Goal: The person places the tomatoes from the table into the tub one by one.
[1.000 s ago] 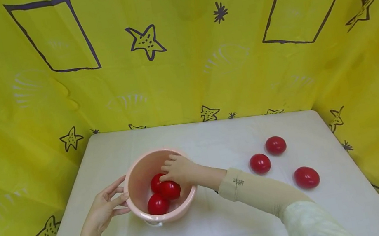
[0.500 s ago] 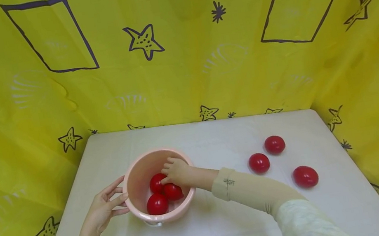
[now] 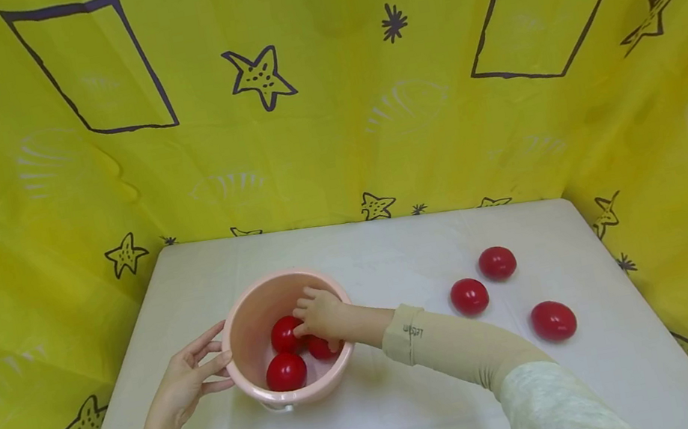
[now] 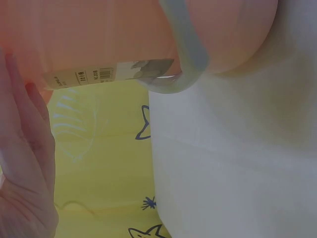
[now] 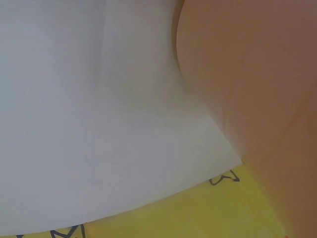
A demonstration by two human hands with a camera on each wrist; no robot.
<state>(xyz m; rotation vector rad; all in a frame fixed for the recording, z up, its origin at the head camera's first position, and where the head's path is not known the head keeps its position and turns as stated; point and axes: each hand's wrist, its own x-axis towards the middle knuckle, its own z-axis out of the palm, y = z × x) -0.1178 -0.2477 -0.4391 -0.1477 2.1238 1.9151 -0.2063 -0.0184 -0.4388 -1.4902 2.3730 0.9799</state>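
A pink plastic bucket (image 3: 306, 395) stands on the white table, its mouth tipped towards the head camera. My left hand (image 3: 182, 379) rests on its left side, with fingers and thumb against the outer wall by the rim. In the left wrist view the fingers (image 4: 22, 124) lie along the wall. My right hand (image 3: 323, 315) reaches inside, thumb and fingers round a glossy red ball (image 3: 320, 347) that it partly hides. Two more red balls lie in the bucket, a front one (image 3: 286, 371) and a back one (image 3: 285, 335). The right wrist view shows no fingers.
On the right of the table lie three loose, slightly oval red balls: a back one (image 3: 497, 263), a middle one (image 3: 469, 297) and a front one (image 3: 553, 321). A pale bucket handle (image 4: 193, 64) hangs outside the wall. Yellow patterned curtains (image 3: 330, 133) surround the table.
Inside the bucket, the ball at my right hand has shifted slightly right and is now more covered by the hand. The right forearm has moved a little left. My left hand stays put.
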